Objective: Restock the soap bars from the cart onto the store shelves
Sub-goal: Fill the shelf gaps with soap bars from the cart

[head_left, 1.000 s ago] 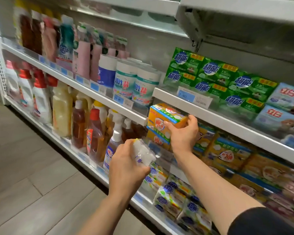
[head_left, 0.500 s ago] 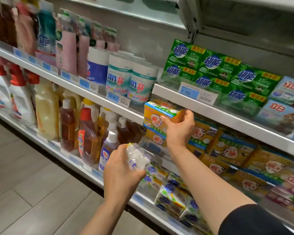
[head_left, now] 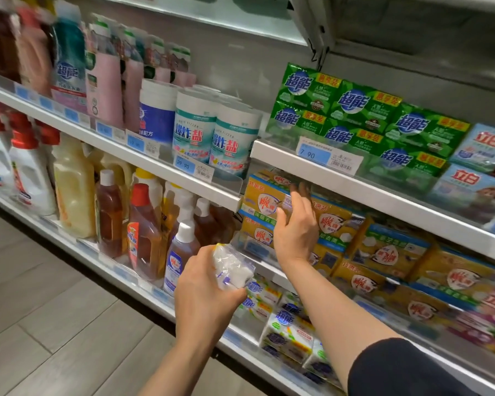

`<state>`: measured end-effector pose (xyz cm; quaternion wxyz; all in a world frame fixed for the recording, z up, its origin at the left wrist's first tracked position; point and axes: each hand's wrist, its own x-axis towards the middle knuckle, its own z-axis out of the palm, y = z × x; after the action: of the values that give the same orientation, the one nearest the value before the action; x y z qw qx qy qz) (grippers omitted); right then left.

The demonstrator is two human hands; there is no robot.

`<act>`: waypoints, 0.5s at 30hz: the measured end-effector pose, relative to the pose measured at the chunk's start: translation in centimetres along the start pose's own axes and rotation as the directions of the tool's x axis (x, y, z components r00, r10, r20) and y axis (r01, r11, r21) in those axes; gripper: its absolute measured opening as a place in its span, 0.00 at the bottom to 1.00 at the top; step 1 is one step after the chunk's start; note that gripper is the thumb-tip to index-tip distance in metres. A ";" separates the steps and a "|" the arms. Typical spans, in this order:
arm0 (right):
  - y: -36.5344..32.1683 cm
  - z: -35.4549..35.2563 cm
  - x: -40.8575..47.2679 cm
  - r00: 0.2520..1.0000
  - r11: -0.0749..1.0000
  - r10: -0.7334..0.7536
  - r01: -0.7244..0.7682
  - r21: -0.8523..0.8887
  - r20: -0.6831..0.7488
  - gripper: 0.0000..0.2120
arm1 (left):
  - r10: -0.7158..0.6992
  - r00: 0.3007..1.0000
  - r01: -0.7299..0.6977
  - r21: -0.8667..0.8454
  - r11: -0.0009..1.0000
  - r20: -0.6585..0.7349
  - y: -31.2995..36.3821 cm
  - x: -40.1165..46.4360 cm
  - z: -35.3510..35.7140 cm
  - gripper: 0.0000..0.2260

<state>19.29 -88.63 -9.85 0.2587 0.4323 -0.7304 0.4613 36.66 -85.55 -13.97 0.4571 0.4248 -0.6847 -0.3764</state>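
A yellow soap pack [head_left: 262, 195] sits on top of another yellow pack at the left end of the middle shelf [head_left: 383, 195]. My right hand [head_left: 295, 227] is in front of it with fingers straightened, touching or just off its right side. My left hand [head_left: 206, 290] is lower, in front of the bottom shelf, and grips a white soap bar in clear wrap with purple print [head_left: 230, 267]. More yellow soap packs [head_left: 389, 250] fill the middle shelf to the right. No cart is in view.
Green soap packs [head_left: 355, 115] and blue packs [head_left: 483, 150] line the upper shelf. White canisters [head_left: 212, 138] and pink pouches [head_left: 103, 87] stand to the left. Detergent bottles [head_left: 109, 212] fill the lower left shelf. White-and-blue soap packs [head_left: 286, 330] lie on the bottom shelf. Grey floor tiles [head_left: 40, 324] lie below.
My right hand pushed the yellow pack back onto the stack under the shelf edge and let go, its fingers now straightened. My left hand still holds the white bar.
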 end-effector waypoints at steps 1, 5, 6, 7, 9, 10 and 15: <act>0.5 0.1 -0.3 0.998 0.997 -0.056 0.057 -0.052 0.008 0.23 | 0.001 1.000 -0.001 0.004 1.000 0.001 0.0 0.0 0.0 0.25; 2.6 0.1 -1.3 0.951 0.904 -0.309 0.300 -0.305 0.018 0.33 | -0.005 1.000 0.005 0.015 1.000 0.002 -0.1 -0.1 0.1 0.24; 3.3 0.0 -1.5 0.917 0.846 -0.397 0.385 -0.367 0.048 0.33 | -0.008 1.000 0.008 0.014 1.000 0.004 -0.1 -0.1 0.2 0.24; 3.9 0.0 -1.6 0.865 0.767 -0.491 0.486 -0.418 0.105 0.33 | -0.010 1.000 0.010 0.015 1.000 0.005 -0.1 -0.1 0.2 0.24; 5.0 -0.1 -1.5 0.732 0.579 -0.615 0.672 -0.462 0.294 0.33 | -0.009 1.000 0.008 0.020 1.000 0.004 -0.2 -0.1 0.2 0.25; 5.3 -0.1 -1.4 0.679 0.508 -0.627 0.728 -0.460 0.382 0.34 | -0.009 1.000 0.008 0.023 1.000 0.005 -0.3 -0.1 0.2 0.25; 6.3 0.0 0.0 0.631 0.437 -0.592 0.774 -0.459 0.501 0.32 | -0.005 1.000 0.005 0.049 0.999 -0.002 -0.8 0.0 0.3 0.25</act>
<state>13.75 -87.40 -12.69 0.4537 0.6337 -0.6260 -0.0249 36.57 -85.81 -14.73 0.4464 0.4380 -0.6923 -0.3601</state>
